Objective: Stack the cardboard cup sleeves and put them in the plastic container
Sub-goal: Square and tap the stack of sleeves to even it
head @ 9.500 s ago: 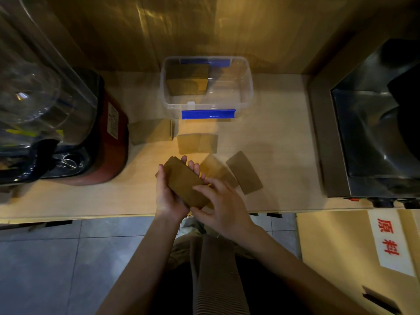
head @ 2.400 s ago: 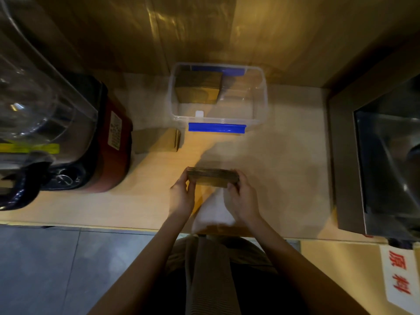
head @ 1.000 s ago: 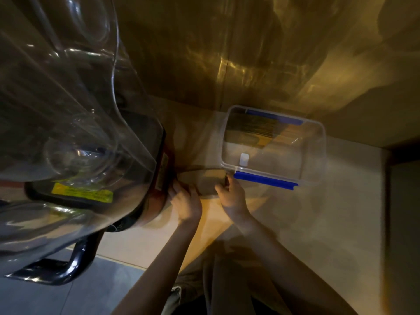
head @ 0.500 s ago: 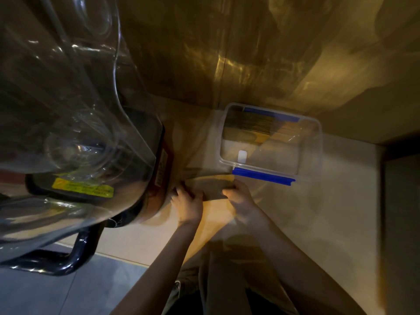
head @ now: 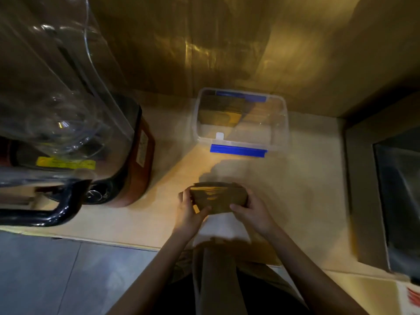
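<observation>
- I am looking down at both hands holding a stack of cardboard cup sleeves (head: pixel 217 198) above the pale wooden counter (head: pixel 302 201), near its front edge.
- My left hand (head: pixel 189 212) is gripping the left end of the stack, the thumb lying across the near face and the other fingers curling round behind it.
- My right hand (head: pixel 252 212) is gripping the right end in the same way, thumb on the near face, fingers wrapping the far side; both hands are closing firmly on the sleeves.
- The stack is standing roughly on edge and tilting toward me, so that I am seeing its broad brown face and the layered edges along the top.
- The plastic container (head: pixel 279 123) is sitting open farther back on the counter, close to the wooden wall (head: pixel 204 53), well apart from the stack, with a blue clip (head: pixel 237 151) showing along its near rim.
- More brown sleeves (head: pixel 219 114) are already lying inside it, against the back left part.
- A blender (head: pixel 68 123) with a clear jug and a dark red base is standing to the left of the hands.
- A metal appliance (head: pixel 395 201) is filling the right edge of the view; the picture is blurring there.
</observation>
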The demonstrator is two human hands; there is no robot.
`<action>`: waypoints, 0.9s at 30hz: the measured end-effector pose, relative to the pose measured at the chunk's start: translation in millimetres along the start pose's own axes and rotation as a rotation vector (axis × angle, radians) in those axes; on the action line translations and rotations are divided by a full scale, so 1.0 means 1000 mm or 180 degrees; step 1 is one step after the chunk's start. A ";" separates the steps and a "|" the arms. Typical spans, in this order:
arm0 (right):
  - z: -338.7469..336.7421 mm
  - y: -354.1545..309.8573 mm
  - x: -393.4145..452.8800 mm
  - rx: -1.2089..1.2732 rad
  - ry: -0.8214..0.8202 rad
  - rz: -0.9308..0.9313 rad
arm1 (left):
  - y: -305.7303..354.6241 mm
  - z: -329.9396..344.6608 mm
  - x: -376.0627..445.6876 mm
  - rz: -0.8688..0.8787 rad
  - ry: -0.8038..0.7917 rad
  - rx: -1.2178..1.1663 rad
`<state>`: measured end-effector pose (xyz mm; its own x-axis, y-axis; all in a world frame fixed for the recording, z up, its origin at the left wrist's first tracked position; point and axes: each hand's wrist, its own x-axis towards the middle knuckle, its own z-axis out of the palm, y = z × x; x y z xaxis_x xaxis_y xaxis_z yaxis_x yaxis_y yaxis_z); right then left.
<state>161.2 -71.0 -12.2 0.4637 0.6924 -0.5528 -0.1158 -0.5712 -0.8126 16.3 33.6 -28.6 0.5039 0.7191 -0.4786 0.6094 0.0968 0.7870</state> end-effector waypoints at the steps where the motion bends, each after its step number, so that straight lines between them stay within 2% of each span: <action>1: -0.004 0.005 -0.007 -0.0097 0.0027 -0.0017 | 0.000 0.004 -0.002 0.0121 -0.0069 0.0075; 5: -0.013 0.022 -0.029 -0.0465 0.0404 -0.0235 | -0.001 0.021 -0.010 0.0547 -0.0232 0.0266; 8: -0.010 0.030 -0.041 -0.0253 0.0672 -0.0308 | 0.001 0.027 -0.015 0.0634 -0.0277 0.0176; 14: -0.003 0.037 -0.050 0.0024 0.0648 -0.0212 | -0.001 0.039 -0.025 0.0466 -0.0423 0.0101; 20: 0.013 0.036 -0.044 0.0160 0.1043 -0.0224 | 0.000 0.047 -0.028 0.0408 -0.0070 0.0058; 23: 0.012 0.037 -0.044 0.0082 0.0989 -0.0294 | -0.001 0.043 -0.030 0.0480 0.0022 0.0182; 27: 0.015 0.039 -0.045 0.0062 0.0892 -0.0166 | 0.000 0.046 -0.030 0.0312 0.0030 0.0106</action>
<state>122.5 -117.6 -22.2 0.6938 0.5703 -0.4398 -0.1011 -0.5276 -0.8435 29.4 -19.3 -32.1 0.5564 0.7305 -0.3961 0.5775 0.0028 0.8164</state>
